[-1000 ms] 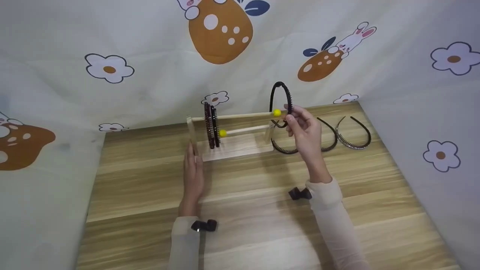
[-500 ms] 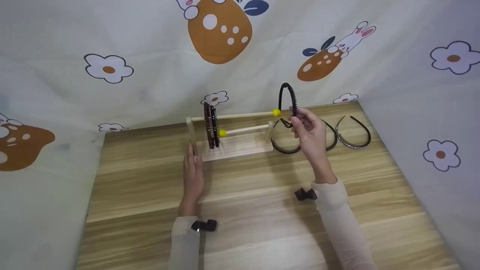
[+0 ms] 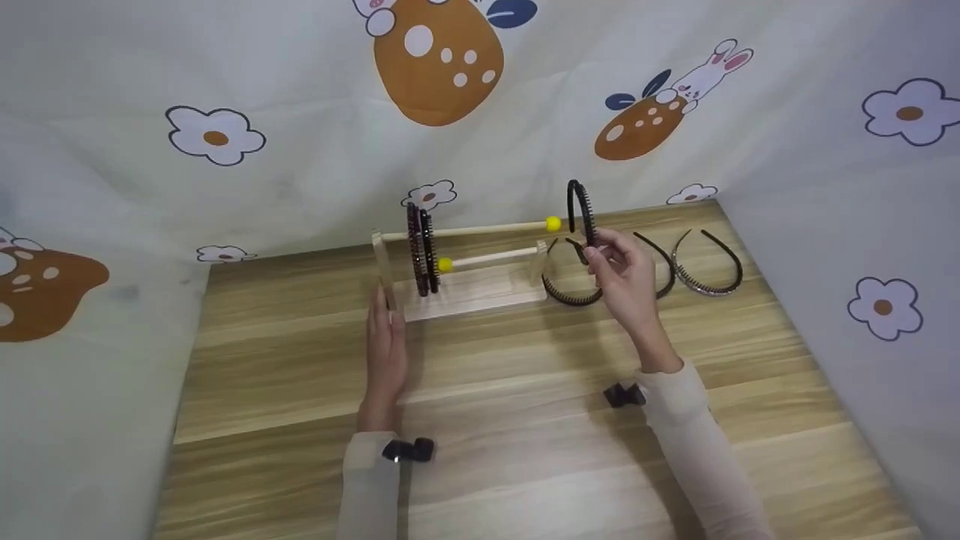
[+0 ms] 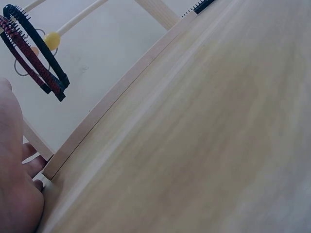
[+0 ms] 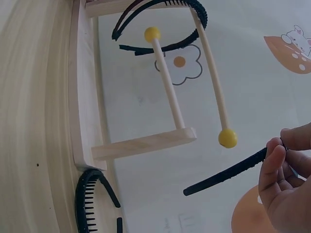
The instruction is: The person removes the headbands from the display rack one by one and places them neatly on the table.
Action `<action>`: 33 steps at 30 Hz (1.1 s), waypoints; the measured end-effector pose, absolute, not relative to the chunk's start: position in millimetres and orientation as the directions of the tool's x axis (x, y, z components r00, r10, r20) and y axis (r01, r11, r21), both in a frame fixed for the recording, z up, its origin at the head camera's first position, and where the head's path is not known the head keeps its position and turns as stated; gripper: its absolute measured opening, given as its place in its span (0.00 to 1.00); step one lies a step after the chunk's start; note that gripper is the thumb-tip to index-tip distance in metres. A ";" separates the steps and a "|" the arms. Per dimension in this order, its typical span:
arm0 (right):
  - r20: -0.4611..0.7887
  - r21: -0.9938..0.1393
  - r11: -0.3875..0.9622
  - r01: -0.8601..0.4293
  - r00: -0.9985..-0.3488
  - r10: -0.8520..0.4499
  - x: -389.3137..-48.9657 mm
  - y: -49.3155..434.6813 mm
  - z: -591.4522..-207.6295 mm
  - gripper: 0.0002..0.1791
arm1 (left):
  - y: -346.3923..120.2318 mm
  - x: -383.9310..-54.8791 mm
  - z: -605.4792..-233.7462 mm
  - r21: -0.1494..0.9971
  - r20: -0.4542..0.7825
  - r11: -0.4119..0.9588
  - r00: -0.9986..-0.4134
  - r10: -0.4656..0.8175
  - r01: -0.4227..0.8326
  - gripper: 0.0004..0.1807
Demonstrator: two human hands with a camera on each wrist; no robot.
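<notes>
Head view: my right hand [image 3: 628,279] pinches a black toothed headband [image 3: 588,219] between thumb and fingers, in the air at that hand's eleven o'clock, arch upward; at ten o'clock, just beside the band yet apart from it, is the yellow ball [image 3: 553,223] tipping the upper rod [image 3: 487,229] of a wooden stand [image 3: 480,298]; my left hand [image 3: 386,352] rests against the stand's end, fingers fairly straight and close together, the end post [image 3: 383,271] at its twelve o'clock and the hanging headbands [image 3: 422,262] between twelve and one; my pinch takes only one side of the held band, so a knock on the ball could swivel it in my fingertips, and its teeth could snag there; the upper rod juts from a single post, so a tug on it with my left hand eased off could tip or slide the stand; a lying headband [image 3: 574,302] sits between eight and nine o'clock from my right hand, where a dropped one could tangle with it; a half-hidden headband [image 3: 670,266] at two o'clock could be hooked by a careless finger.
</notes>
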State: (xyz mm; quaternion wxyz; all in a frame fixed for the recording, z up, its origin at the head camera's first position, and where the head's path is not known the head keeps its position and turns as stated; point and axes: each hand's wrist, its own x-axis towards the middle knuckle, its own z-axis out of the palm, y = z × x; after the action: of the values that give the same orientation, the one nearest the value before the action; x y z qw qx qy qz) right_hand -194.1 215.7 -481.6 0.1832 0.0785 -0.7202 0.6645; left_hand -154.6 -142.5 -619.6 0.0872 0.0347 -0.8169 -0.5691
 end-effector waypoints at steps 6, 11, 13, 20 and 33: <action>0.368 -0.914 0.217 -0.344 -0.926 0.082 -187.8 224.6 -491.1 0.12 | -142.0 -154.2 -618.4 0.939 0.078 0.342 -0.984 -0.158 0.020 0.38; 0.368 -0.903 0.261 -0.341 -0.928 0.060 -182.0 233.5 -500.6 0.12 | -141.5 -156.0 -617.3 0.939 0.066 0.342 -0.986 -0.154 0.010 0.36; 0.363 -0.901 0.278 -0.333 -0.930 0.062 -180.1 237.8 -504.2 0.12 | -141.1 -156.1 -617.5 0.940 0.063 0.342 -0.986 -0.154 0.007 0.36; 0.342 -0.886 0.355 -0.299 -0.937 0.066 -174.7 251.8 -510.6 0.13 | -140.8 -156.5 -619.1 0.937 0.093 0.349 -0.983 -0.156 0.033 0.37; 0.359 -0.847 0.446 -0.288 -0.930 0.082 -163.3 269.0 -517.6 0.10 | -141.3 -155.6 -618.2 0.933 0.124 0.356 -0.979 -0.164 0.058 0.34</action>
State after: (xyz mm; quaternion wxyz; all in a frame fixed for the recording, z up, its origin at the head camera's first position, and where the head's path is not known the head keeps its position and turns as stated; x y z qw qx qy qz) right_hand -163.3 269.0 -517.6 0.1770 0.0618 -0.8318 0.5225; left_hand -155.6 -141.3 -618.2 0.0983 0.0324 -0.8177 -0.5663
